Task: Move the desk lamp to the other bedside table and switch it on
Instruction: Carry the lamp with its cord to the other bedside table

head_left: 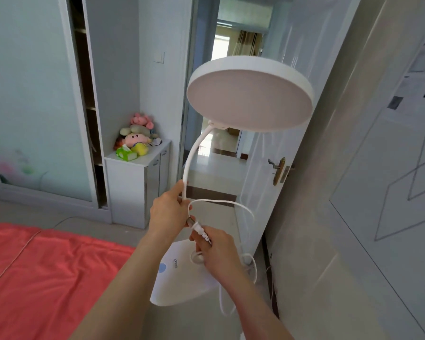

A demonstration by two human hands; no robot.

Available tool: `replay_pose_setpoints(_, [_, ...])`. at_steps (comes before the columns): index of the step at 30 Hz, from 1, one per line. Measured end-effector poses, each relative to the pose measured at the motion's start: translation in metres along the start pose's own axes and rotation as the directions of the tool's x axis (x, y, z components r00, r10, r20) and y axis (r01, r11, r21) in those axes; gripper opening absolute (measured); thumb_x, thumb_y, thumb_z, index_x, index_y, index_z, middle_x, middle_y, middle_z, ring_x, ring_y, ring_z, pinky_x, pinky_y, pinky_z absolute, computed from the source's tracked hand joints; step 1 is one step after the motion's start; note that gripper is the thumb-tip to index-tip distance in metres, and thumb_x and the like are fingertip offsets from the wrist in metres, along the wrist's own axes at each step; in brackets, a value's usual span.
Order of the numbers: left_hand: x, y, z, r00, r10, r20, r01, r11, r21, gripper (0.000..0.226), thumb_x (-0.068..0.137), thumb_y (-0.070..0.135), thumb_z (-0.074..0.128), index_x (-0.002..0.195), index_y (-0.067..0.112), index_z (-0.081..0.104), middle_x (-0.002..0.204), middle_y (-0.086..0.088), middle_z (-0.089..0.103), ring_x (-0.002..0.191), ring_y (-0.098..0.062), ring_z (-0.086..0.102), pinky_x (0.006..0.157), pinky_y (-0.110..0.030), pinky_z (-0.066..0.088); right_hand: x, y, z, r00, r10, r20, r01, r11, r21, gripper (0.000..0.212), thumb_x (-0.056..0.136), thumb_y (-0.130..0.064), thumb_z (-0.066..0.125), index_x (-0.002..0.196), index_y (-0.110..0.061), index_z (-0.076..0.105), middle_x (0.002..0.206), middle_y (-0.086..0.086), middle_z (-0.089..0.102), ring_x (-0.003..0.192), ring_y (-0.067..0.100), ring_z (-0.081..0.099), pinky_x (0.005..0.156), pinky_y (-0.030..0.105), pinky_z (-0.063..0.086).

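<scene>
The bed (47, 278) fills your seven o'clock. The desk lamp (249, 94) is carried at centre, head at one o'clock, off any table. Your left hand (168, 212) wraps the stem; keep it upright. Your right hand (216, 251) pinches the plug (199, 229); gather the cord (231, 204) so it won't snag.

We are in a home bedroom: a bed with a coral-red sheet (47, 273), a pale sliding-door wardrobe (34, 99), soft plush toys (136, 138) on a low white cabinet (133, 190).
</scene>
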State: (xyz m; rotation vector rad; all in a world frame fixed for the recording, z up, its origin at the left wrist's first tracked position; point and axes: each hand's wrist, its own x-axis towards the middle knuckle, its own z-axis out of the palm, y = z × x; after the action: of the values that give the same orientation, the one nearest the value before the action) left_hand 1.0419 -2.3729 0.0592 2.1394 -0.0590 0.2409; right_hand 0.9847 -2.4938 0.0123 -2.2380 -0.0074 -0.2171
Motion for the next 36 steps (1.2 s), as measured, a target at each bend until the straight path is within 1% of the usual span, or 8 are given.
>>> replay_pose_setpoints(5, [0.065,-0.007,0.012,1.0,-0.004,-0.026,0.004,1.0,0.005,0.029,0.095,0.01,0.056,0.122,0.02,0.056,0.084,-0.009,0.069,0.074,-0.028,0.071,0.069,-0.043,0.062,0.069,0.01,0.009,1.0,-0.018,0.003,0.018,1.0,0.014,0.026,0.095,-0.03,0.052,0.079,-0.019,0.069,0.064,-0.006,0.058,0.046,-0.003,0.051,0.049,0.006,0.038])
replay_pose_setpoints(12, [0.184,-0.024,0.02,0.997,-0.038,-0.069,0.037,0.999,-0.024,0.042,0.094,0.012,0.058,0.134,0.024,0.053,0.086,-0.008,0.068,0.075,-0.026,0.07,0.067,-0.036,0.062,0.188,0.006,0.028,0.999,-0.029,0.022,0.029,0.999,0.025,0.026,0.096,-0.032,0.051,0.073,-0.029,0.064,0.061,-0.01,0.056,0.05,-0.012,0.054,0.049,0.002,0.04])
replay_pose_setpoints(14, [0.215,-0.029,0.018,0.995,-0.068,-0.07,0.062,0.995,-0.084,0.045,0.094,0.011,0.057,0.137,0.024,0.051,0.084,-0.006,0.066,0.072,-0.025,0.07,0.062,-0.033,0.062,0.22,0.003,0.034,0.999,-0.036,0.019,0.036,0.999,0.011,0.026,0.095,-0.03,0.051,0.078,-0.023,0.068,0.062,-0.008,0.057,0.049,-0.01,0.054,0.05,0.003,0.04])
replay_pose_setpoints(19, [0.279,-0.044,0.015,0.991,-0.096,-0.09,0.084,0.987,-0.137,0.049,0.094,0.008,0.056,0.139,0.024,0.05,0.088,-0.013,0.069,0.077,-0.031,0.072,0.076,-0.045,0.062,0.284,-0.002,0.053,0.997,-0.071,0.033,0.071,0.997,0.013,0.026,0.095,-0.028,0.051,0.08,-0.018,0.069,0.064,-0.006,0.058,0.05,-0.001,0.052,0.048,0.006,0.037])
replay_pose_setpoints(24, [0.331,-0.061,0.015,0.987,-0.12,-0.107,0.107,0.987,-0.119,0.048,0.093,0.008,0.055,0.136,0.027,0.051,0.092,-0.013,0.069,0.08,-0.035,0.071,0.079,-0.047,0.06,0.34,-0.001,0.071,0.994,-0.083,0.077,0.081,0.996,0.029,0.028,0.095,-0.031,0.051,0.082,-0.015,0.07,0.069,0.0,0.061,0.058,0.011,0.054,0.058,0.021,0.041])
replay_pose_setpoints(27, [0.355,-0.072,0.016,0.978,-0.163,-0.129,0.146,0.981,-0.127,0.051,0.094,0.01,0.055,0.141,0.027,0.047,0.095,-0.011,0.069,0.084,-0.036,0.071,0.082,-0.047,0.059,0.366,0.003,0.082,0.988,-0.112,0.106,0.108,0.993,0.043,0.028,0.096,-0.032,0.051,0.083,-0.015,0.069,0.068,-0.001,0.062,0.06,0.01,0.056,0.052,0.011,0.038])
replay_pose_setpoints(31, [0.386,-0.082,0.019,0.966,-0.194,-0.171,0.18,0.979,-0.093,0.049,0.095,0.013,0.055,0.142,0.027,0.046,0.093,-0.006,0.068,0.082,-0.032,0.072,0.078,-0.045,0.061,0.406,0.01,0.096,0.977,-0.149,0.155,0.133,0.985,0.108,0.027,0.095,-0.032,0.053,0.08,-0.017,0.069,0.066,-0.003,0.061,0.055,0.005,0.053,0.05,0.007,0.04])
replay_pose_setpoints(36, [0.439,-0.089,0.03,0.932,-0.248,-0.264,0.232,0.968,-0.092,0.05,0.095,0.01,0.055,0.142,0.026,0.047,0.092,-0.01,0.07,0.078,-0.033,0.073,0.079,-0.045,0.06,0.476,0.019,0.103,0.946,-0.215,0.244,0.187,0.973,0.132,0.026,0.095,-0.031,0.053,0.082,-0.017,0.069,0.062,-0.007,0.057,0.052,0.001,0.051,0.052,0.005,0.04])
